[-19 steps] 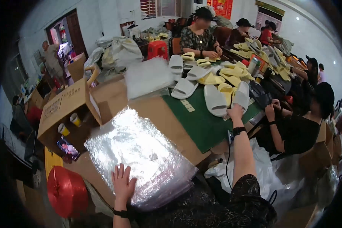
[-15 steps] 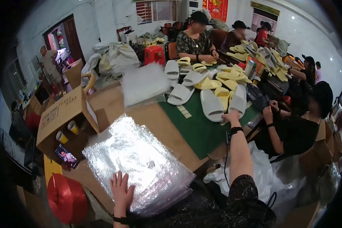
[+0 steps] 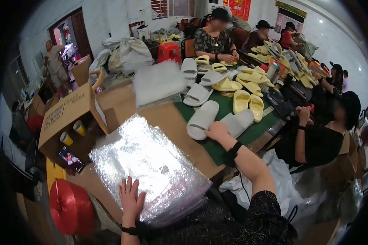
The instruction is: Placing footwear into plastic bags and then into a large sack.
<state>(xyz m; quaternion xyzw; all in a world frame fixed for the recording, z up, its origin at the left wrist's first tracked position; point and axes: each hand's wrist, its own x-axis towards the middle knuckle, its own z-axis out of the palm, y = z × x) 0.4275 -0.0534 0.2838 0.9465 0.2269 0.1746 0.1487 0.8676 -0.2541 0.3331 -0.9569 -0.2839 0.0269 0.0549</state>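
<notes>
My left hand (image 3: 131,199) lies flat with spread fingers on a stack of shiny clear plastic bags (image 3: 145,157). Out over the green mat (image 3: 212,153), my right hand (image 3: 217,132) is closed on a pair of light grey slippers, at the ends nearest me. One grey slipper (image 3: 203,119) of the pair is to the left of that hand, and the other grey slipper (image 3: 240,122) to its right. Just beyond sits a pair of yellow slippers (image 3: 242,102). Another grey slipper (image 3: 198,95) rests farther back.
At left stand an open cardboard box (image 3: 69,116) with paper cups and a phone (image 3: 70,158), and a red twine roll (image 3: 71,206). Behind the bags is a pile of translucent sheets (image 3: 157,83). More slippers (image 3: 270,57) cover the far table, where other people sit working.
My right hand has drawn the grey slippers left and nearer, away from the yellow pair, which is now uncovered. My left hand stays on the bags.
</notes>
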